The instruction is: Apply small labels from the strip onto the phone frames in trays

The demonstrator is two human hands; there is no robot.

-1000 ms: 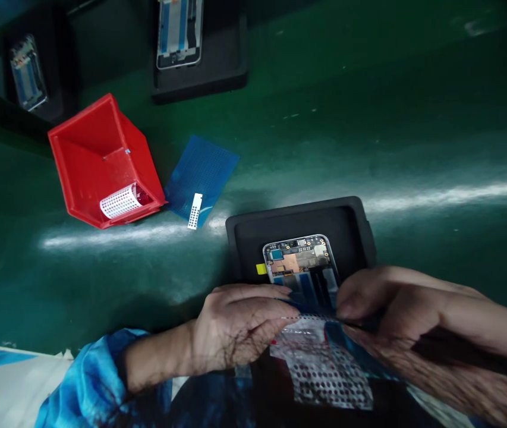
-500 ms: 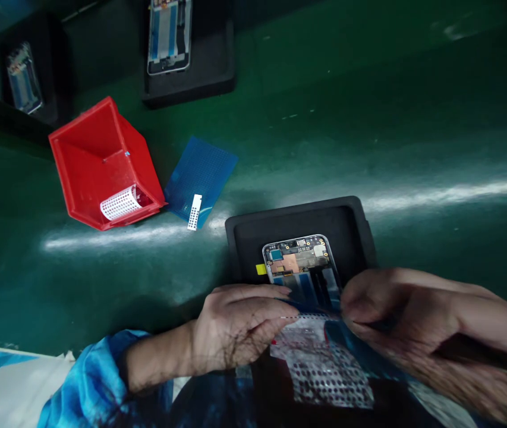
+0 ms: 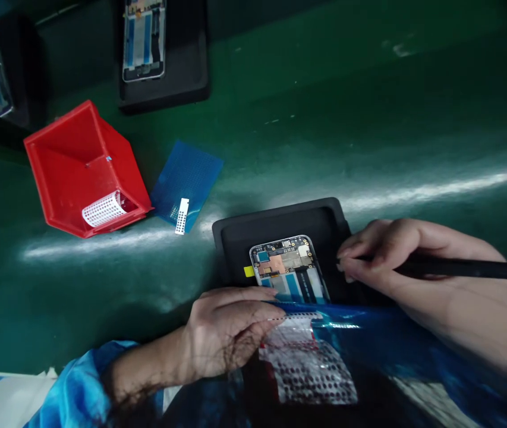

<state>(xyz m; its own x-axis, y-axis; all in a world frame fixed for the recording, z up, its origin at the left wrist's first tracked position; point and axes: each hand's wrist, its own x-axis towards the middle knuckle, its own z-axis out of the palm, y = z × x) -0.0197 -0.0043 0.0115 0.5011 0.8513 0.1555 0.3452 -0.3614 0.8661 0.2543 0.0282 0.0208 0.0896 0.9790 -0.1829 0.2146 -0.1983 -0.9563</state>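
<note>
head view, hidden: lower half of opened phone (image 3: 287, 268) covered by blue film sheet (image 3: 369, 342); perforated white part (image 3: 306, 362) blurred; right forearm cut off at frame edge.
left hand (image 3: 229, 330): fingers curled, pinching film sheet's left edge at bench near edge.
right hand (image 3: 396, 258): fingers closed around thin black tool (image 3: 458, 268), tip just beside phone, over black tray (image 3: 280, 223).
room: green bench (image 3: 369, 119) open toward far right.
count: three phones in trays, one red bin (image 3: 79, 166), one blue sheet (image 3: 186, 178) beside it.
</note>
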